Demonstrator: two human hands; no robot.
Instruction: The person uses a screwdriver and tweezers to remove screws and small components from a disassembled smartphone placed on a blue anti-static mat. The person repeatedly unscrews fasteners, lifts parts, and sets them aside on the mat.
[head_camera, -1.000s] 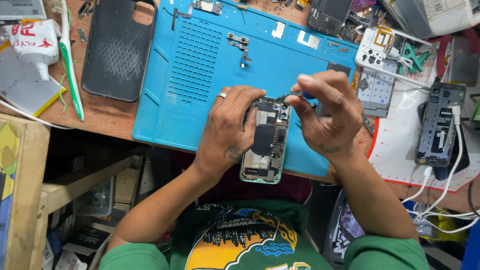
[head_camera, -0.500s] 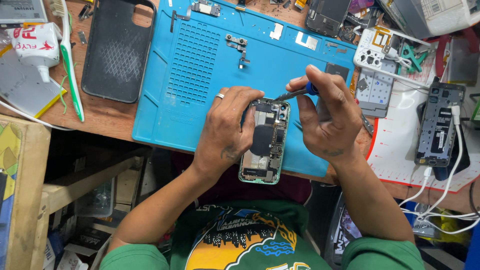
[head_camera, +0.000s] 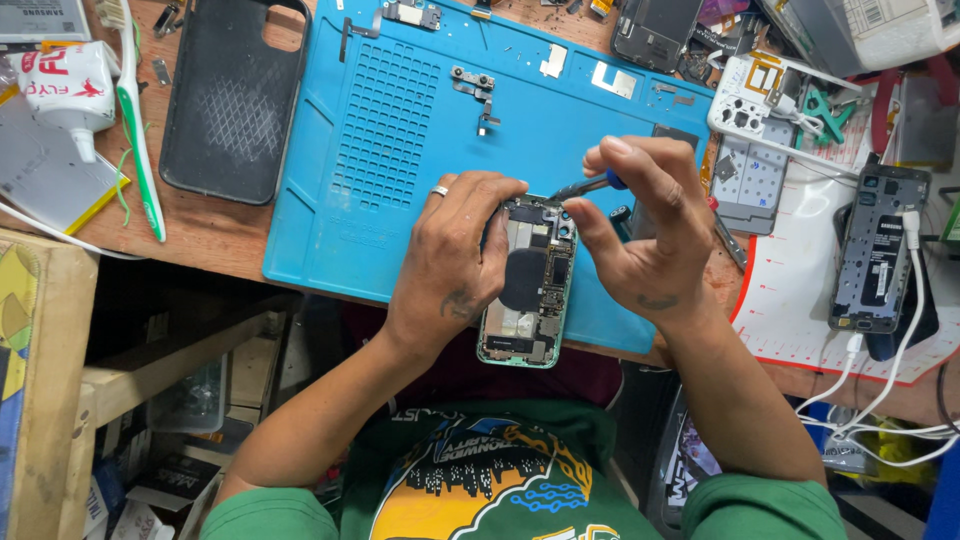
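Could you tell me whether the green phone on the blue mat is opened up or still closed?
Opened: the phone shows bare circuit boards and a dark round coil, with no cover over them.

Opened green phone (head_camera: 528, 290) lies face-down, innards exposed, overhanging blue mat's (head_camera: 400, 150) near edge.

One head-worn camera looks steeply down, close over the workbench (head_camera: 230, 235).

Phone repair workshop: blue repair mat (head_camera: 420, 150), opened phones (head_camera: 880, 260).
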